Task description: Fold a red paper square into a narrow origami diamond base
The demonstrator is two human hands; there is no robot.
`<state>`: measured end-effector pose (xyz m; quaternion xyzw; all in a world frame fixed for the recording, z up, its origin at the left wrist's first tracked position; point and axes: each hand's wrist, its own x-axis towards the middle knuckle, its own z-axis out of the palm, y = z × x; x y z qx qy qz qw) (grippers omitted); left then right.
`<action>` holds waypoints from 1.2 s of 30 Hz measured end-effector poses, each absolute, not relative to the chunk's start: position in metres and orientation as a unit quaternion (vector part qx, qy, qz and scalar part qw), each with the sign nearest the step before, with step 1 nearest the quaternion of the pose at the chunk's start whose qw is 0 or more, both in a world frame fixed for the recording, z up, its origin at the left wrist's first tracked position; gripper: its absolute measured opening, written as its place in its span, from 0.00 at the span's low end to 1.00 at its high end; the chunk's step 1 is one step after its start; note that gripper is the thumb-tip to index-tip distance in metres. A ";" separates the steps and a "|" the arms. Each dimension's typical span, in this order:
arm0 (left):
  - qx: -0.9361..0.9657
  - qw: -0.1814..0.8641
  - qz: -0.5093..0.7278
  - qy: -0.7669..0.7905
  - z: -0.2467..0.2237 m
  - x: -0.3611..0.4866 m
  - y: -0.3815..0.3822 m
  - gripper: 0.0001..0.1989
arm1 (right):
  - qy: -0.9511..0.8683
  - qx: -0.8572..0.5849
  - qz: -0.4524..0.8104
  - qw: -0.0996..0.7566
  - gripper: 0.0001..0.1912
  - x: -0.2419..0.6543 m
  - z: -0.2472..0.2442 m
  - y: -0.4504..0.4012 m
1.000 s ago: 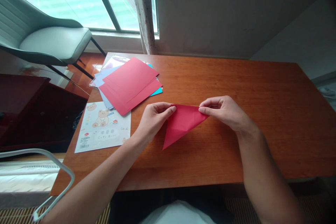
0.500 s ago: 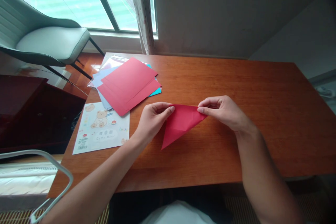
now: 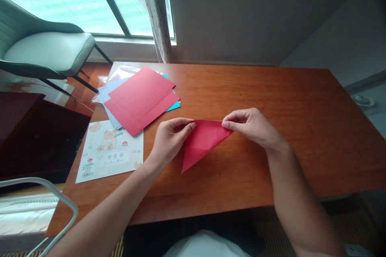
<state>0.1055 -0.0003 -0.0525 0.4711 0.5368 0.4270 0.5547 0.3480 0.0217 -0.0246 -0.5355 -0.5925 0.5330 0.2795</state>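
Note:
A sheet of red paper (image 3: 202, 140), folded into a triangle, is held up over the table with one point hanging toward me. My left hand (image 3: 172, 138) pinches its upper left corner between thumb and fingers. At the upper right corner, my right hand (image 3: 249, 125) grips the paper the same way. The top edge runs nearly straight between both hands, and faint creases cross the face. My fingers hide the two held corners.
Left of my hands lies a stack of red sheets (image 3: 141, 96) over pale blue and turquoise ones. Nearer me is a white sheet printed with bears (image 3: 113, 154). Both rest on the brown wooden table (image 3: 271, 92). A chair (image 3: 48, 50) stands by the window.
The whole view has shifted slightly, so everything sits a little further left. Both hands keep their pinch on the red paper, whose folded shape looks the same.

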 end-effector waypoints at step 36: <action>0.765 0.132 0.172 0.607 -0.063 0.106 0.012 0.03 | -0.758 -0.559 0.302 0.146 0.05 0.335 -0.053 0.041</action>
